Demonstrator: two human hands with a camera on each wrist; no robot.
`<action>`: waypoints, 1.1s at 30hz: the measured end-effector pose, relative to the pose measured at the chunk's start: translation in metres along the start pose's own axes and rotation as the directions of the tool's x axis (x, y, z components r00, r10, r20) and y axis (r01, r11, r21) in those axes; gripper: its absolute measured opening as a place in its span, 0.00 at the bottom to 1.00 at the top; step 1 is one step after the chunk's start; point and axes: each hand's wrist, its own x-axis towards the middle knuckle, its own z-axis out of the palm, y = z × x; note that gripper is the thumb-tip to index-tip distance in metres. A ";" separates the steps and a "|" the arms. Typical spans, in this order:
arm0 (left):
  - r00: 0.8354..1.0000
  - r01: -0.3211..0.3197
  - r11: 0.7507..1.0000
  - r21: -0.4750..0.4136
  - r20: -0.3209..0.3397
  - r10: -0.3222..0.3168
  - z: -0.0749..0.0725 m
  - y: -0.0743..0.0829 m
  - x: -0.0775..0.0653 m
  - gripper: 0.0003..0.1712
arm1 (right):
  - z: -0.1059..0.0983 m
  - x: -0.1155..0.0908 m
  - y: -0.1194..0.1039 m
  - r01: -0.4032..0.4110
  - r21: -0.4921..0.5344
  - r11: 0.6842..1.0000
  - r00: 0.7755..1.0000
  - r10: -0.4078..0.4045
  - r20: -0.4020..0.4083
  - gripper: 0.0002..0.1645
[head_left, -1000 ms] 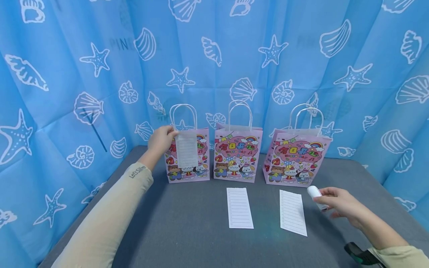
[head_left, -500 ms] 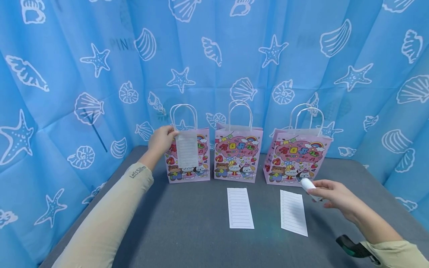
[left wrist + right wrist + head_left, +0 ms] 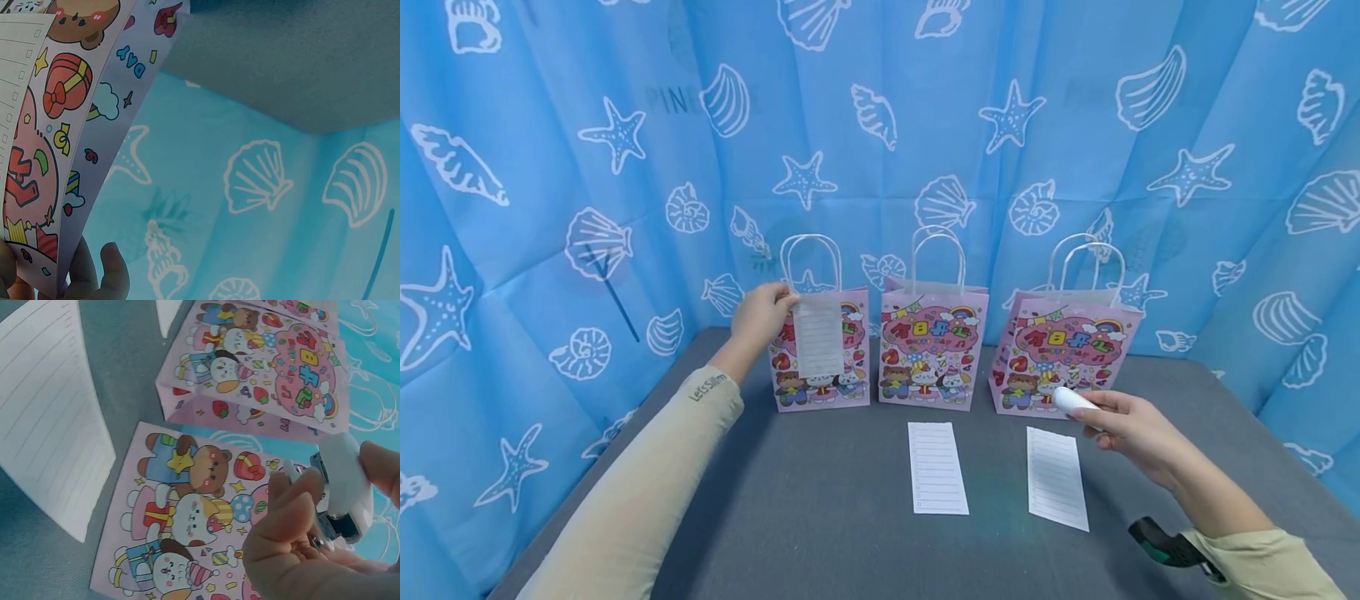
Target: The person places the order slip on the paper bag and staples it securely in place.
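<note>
My left hand [image 3: 762, 315] pinches a lined paper slip [image 3: 820, 337] against the upper front of the left pink gift bag [image 3: 855, 379]. In the left wrist view its fingers [image 3: 115, 272] curl at the bag's rim, some behind it. My right hand [image 3: 1138, 432] holds a small white stapler [image 3: 1072, 402] above the table, in front of the right gift bag [image 3: 1067, 342]. The right wrist view shows the stapler [image 3: 340, 484] between thumb and fingers, with metal parts visible. The middle gift bag [image 3: 932, 350] stands upright between the other two.
Two more lined slips lie flat on the grey table [image 3: 842, 517]: a middle slip [image 3: 937, 467] and a right slip [image 3: 1056, 479]. White looped handles [image 3: 808, 237] rise from the bags. A blue shell-print curtain [image 3: 880, 125] hangs behind them.
My right hand has moved left and slightly up with the stapler, from beside the right slip to over its top end. My left hand and its slip have stayed in place.
</note>
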 end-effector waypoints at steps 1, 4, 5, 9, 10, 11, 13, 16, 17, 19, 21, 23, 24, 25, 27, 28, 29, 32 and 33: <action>1.000 0.000 1.000 0.001 0.001 0.000 0.000 0.000 0.000 0.19 | 0.001 0.000 -0.001 0.008 0.002 1.000 1.000 -0.008 -0.002 0.41; 1.000 -0.008 1.000 -0.005 0.003 0.008 0.000 0.001 0.000 0.20 | 0.002 -0.001 -0.003 0.025 0.004 1.000 0.999 -0.025 -0.020 0.40; 1.000 -0.013 1.000 -0.007 0.004 0.013 0.000 0.001 0.000 0.20 | 0.003 -0.001 -0.003 0.028 0.008 1.000 0.999 -0.028 -0.025 0.40; 1.000 -0.016 1.000 -0.010 0.001 0.016 0.000 0.001 0.001 0.20 | 0.005 0.001 -0.005 0.031 0.033 0.999 0.999 -0.030 -0.037 0.39; 1.000 -0.014 1.000 -0.007 0.001 0.014 0.000 0.001 0.001 0.20 | 0.006 0.001 -0.006 0.030 0.046 0.998 0.999 -0.029 -0.040 0.39; 1.000 -0.011 1.000 -0.006 0.003 0.011 0.000 0.001 0.000 0.20 | 0.006 0.002 -0.006 0.030 0.061 0.998 0.999 -0.027 -0.043 0.39; 1.000 -0.006 1.000 -0.011 0.003 0.006 0.000 0.000 0.000 0.20 | 0.008 0.004 -0.007 0.025 0.094 0.995 0.998 -0.020 -0.056 0.39; 1.000 -0.005 1.000 -0.016 0.005 0.005 0.000 0.000 0.000 0.20 | 0.010 0.007 -0.008 0.025 0.146 0.989 0.998 -0.016 -0.066 0.40; 1.000 -0.003 1.000 -0.017 0.003 0.004 0.000 0.000 0.000 0.20 | 0.011 0.007 -0.008 0.028 0.161 0.986 0.998 -0.018 -0.066 0.41; 1.000 0.000 1.000 -0.018 0.001 0.000 0.000 -0.001 0.000 0.20 | 0.012 0.008 -0.009 0.036 0.194 0.980 0.998 -0.024 -0.062 0.43; 1.000 0.002 1.000 -0.018 -0.001 -0.002 0.000 -0.001 -0.001 0.20 | 0.014 0.009 -0.010 0.046 0.218 0.975 0.998 -0.034 -0.057 0.43; 1.000 0.000 1.000 -0.021 0.000 0.000 0.000 0.000 -0.001 0.20 | 0.015 0.010 -0.010 0.051 0.244 0.969 0.998 -0.039 -0.054 0.43; 1.000 -0.002 1.000 -0.022 0.000 0.002 0.000 -0.001 -0.001 0.20 | 0.015 0.010 -0.010 0.056 0.250 0.967 0.998 -0.045 -0.051 0.42; 1.000 -0.004 1.000 -0.021 0.001 0.004 0.000 -0.001 -0.001 0.20 | 0.016 0.010 -0.011 0.060 0.251 0.966 0.998 -0.049 -0.050 0.41; 1.000 -0.007 1.000 -0.022 0.000 0.007 0.000 -0.001 0.000 0.20 | 0.017 0.010 -0.011 0.066 0.248 0.966 0.997 -0.056 -0.047 0.41; 1.000 -0.008 1.000 -0.020 0.000 0.008 0.000 -0.001 0.000 0.20 | 0.017 0.011 -0.012 0.068 0.245 0.967 0.997 -0.059 -0.046 0.41; 1.000 -0.009 1.000 -0.018 0.001 0.009 0.000 -0.001 0.000 0.20 | 0.018 0.011 -0.012 0.072 0.236 0.969 0.997 -0.064 -0.045 0.41; 1.000 -0.010 1.000 -0.016 0.000 0.010 0.000 -0.001 0.000 0.19 | 0.018 0.013 -0.015 0.083 0.238 0.968 0.996 -0.074 -0.047 0.41; 1.000 -0.011 1.000 -0.017 -0.001 0.011 0.000 -0.001 0.000 0.19 | 0.019 0.014 -0.015 0.086 0.246 0.965 0.996 -0.077 -0.049 0.41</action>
